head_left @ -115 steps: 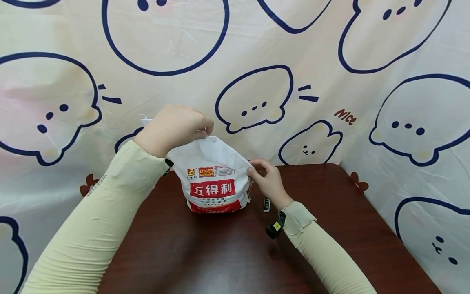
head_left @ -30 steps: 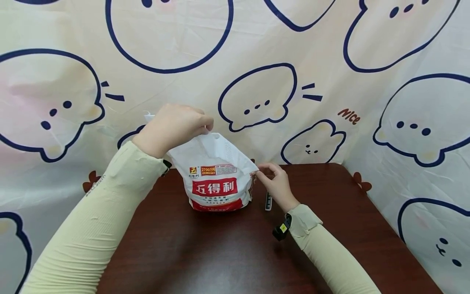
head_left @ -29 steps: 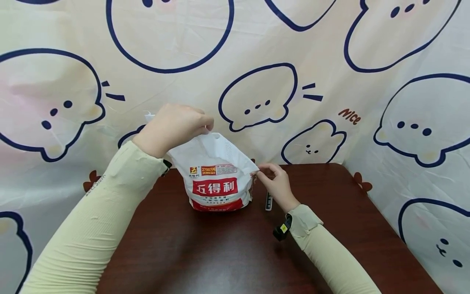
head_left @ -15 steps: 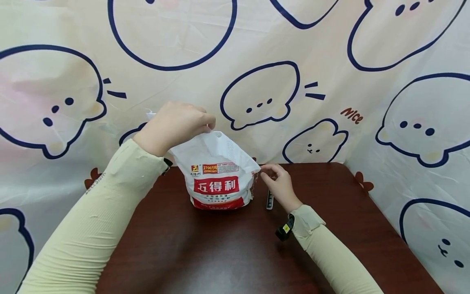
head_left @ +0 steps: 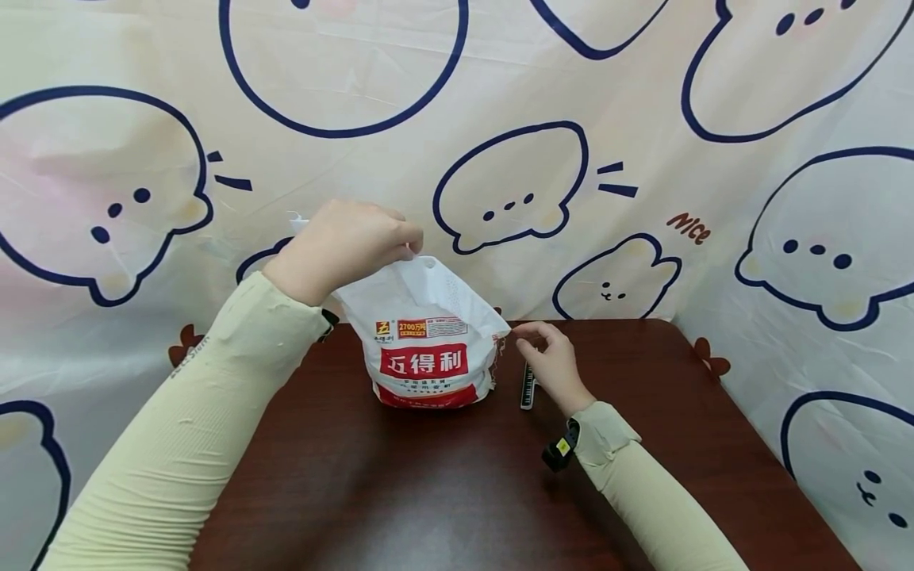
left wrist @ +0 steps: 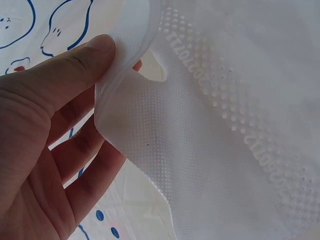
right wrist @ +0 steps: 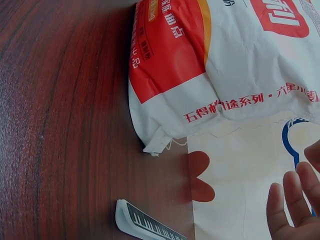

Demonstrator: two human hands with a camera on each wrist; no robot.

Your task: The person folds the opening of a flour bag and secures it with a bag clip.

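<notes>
A white and red flour bag (head_left: 424, 349) stands on the brown table. My left hand (head_left: 350, 246) grips its raised top edge; in the left wrist view the thumb (left wrist: 102, 47) presses on the white cloth beside a cut-out handle hole (left wrist: 156, 70). Loose threads (head_left: 497, 357) hang along the bag's right side. My right hand (head_left: 553, 361) is at the drawn-out upper right corner, index and thumb tips close to its point. Its fingers (right wrist: 295, 197) show in the right wrist view, fingertips cut off; I cannot tell whether they pinch a thread.
A slim white object with a piano-key pattern (head_left: 528, 388) lies on the table (head_left: 443, 484) below my right hand. A cartoon-printed sheet (head_left: 500, 95) hangs behind the table and along its right side. A black wrist camera (head_left: 560, 448) sits on my right wrist.
My right hand, earlier on the bag's right edge, has drawn right and slightly down to just off the corner's tip. My left hand keeps its grip. The view has shifted slightly.
</notes>
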